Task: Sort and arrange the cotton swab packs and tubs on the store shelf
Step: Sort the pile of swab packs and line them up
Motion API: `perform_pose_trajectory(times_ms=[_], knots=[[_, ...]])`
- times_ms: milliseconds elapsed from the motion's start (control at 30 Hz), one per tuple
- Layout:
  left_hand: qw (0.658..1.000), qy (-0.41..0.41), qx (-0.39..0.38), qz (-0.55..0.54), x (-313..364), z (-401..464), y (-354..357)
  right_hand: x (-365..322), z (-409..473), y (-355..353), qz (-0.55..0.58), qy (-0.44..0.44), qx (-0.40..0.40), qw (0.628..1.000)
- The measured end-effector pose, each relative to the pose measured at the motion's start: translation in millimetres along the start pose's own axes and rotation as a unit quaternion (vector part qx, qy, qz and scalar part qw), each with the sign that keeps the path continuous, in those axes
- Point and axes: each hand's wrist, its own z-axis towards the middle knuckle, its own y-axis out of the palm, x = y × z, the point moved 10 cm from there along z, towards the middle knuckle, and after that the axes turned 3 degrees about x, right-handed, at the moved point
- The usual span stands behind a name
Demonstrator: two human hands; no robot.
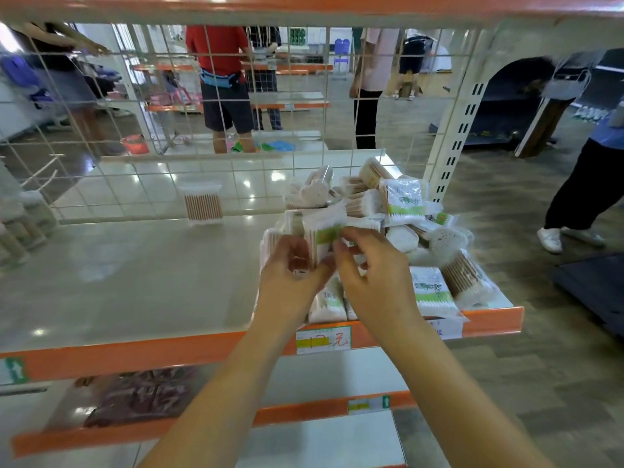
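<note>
Your left hand point(292, 265) is curled round a small stack of flat cotton swab packs point(322, 238), and your right hand point(368, 265) pinches the top edge of the front pack between thumb and fingertips. Both sit over the jumbled pile point(388, 211) that fills the right end of the shelf point(135, 282), from the wire grid back point(169, 130) out to the orange front edge point(169, 352).

You appear to be gathering like packs into one bundle. Square their edges against each other before you carry them anywhere; the wrappers look slick and a loose stack will likely fan out. Keep the green labels facing the same way.

One pack point(203, 205) stands upright at the back of the shelf, against the grid and well apart from the pile. It looks like the start of a row, so set the bundle just beside it, upright and touching.

Round tubs point(445, 239) lie on their sides in the pile, mixed with the flat packs. Leave them for a separate group, probably along the right edge. Mind the labelled pack point(430, 290) and the bundle of wooden-stick swabs point(467, 276) at the front right corner: they sit close to the lip, and any tug on the pile could tip them off.
</note>
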Motion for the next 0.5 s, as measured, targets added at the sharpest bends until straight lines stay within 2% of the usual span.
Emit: perform_pose_trajectory(times_ms=[133, 333, 500], knots=[[0.991, 0.092, 0.007, 0.099, 23.4, -11.2, 4.6, -2.5, -0.9, 2.0, 0.028, 0.018, -0.009, 0.999], [0.964, 0.208, -0.025, 0.162, 29.7, -19.8, 13.9, 11.3, -1.0, 5.1, 0.072, 0.081, -0.030, 0.994], [0.965, 0.217, -0.040, 0.140, 33.2, -17.1, 1.6, 11.7, 5.7, 4.3, 0.156, 0.096, -0.029, 0.983]])
